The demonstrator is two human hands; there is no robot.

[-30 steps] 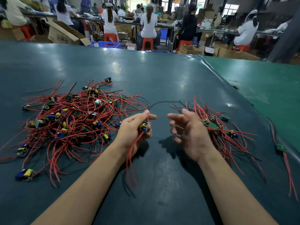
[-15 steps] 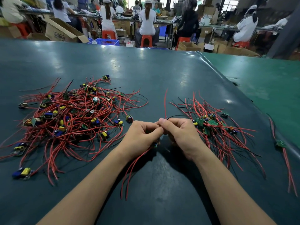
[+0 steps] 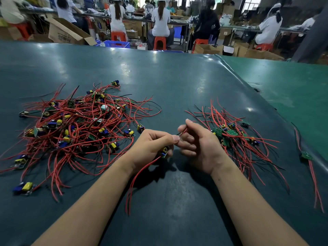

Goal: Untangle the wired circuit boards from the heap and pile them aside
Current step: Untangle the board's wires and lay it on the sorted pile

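**One board in hand, between heap and pile**

Nearest: two bare forearms reach in over the dark counter [image 3: 177, 77]. Red wires [image 3: 140, 173] trail from the left hand [image 3: 150, 148] back toward the body, hanging loose on the counter, probably already freed.

Left hand: grip clamped on one small circuit board [image 3: 164, 151], fingers curled round it, yellow part showing at the heel of the fist. Thumb and forefinger also pinch a lead at the top. Held low and central, likely so the board stays still during the combing.

Right hand [image 3: 198, 144]: grip together on a thin red lead [image 3: 182, 131] running from the left thumb; lower fingers loosely curled. Judged purpose: drawing the lead straight before the board goes aside.

Count: two hands, one board held.

Further out, left: the heap [image 3: 76, 125], red wires thickly crossed, boards too many and too tangled to count. Right, just beyond the right hand: the sorted pile [image 3: 234, 135], wires lying roughly one way, clearly fewer boards. Far right edge: one stray board with wires [image 3: 306, 155], apart from both.

Beyond the counter: seated workers [image 3: 160, 20], cardboard boxes [image 3: 65, 32].
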